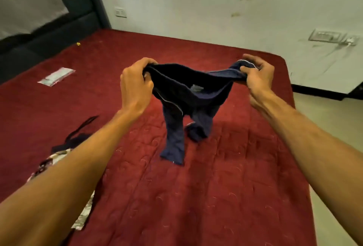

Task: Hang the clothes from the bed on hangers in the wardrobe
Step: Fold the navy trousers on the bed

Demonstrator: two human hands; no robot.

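Both hands, left (135,86) and right (257,73), grip navy garment (188,96) stretched between them above bed (235,186).

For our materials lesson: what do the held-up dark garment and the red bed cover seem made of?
The dark garment: soft matt fabric, perhaps cotton knit; it sags limply. The red bed cover: plush quilted textile, maybe velvet; stitched swirls, faint sheen.
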